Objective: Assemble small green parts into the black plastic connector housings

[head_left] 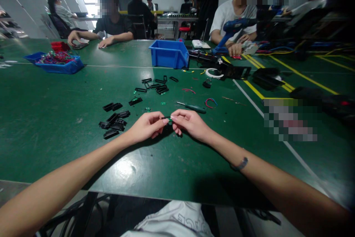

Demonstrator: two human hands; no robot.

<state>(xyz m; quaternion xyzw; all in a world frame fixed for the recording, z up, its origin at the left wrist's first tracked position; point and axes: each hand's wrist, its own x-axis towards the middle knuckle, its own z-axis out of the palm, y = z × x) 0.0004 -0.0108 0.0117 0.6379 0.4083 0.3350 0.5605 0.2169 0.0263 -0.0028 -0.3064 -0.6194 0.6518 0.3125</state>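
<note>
Two blue bins (165,57) (62,68), one screwdriver (195,108)
One blue drill (234,26), one white ring (208,73); over a dozen black casings (111,133), some overlapping.

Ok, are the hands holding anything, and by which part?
A small black-and-green piece, its opposite ends apparently pinched by the left hand and the right hand; most of it is hidden.
</note>
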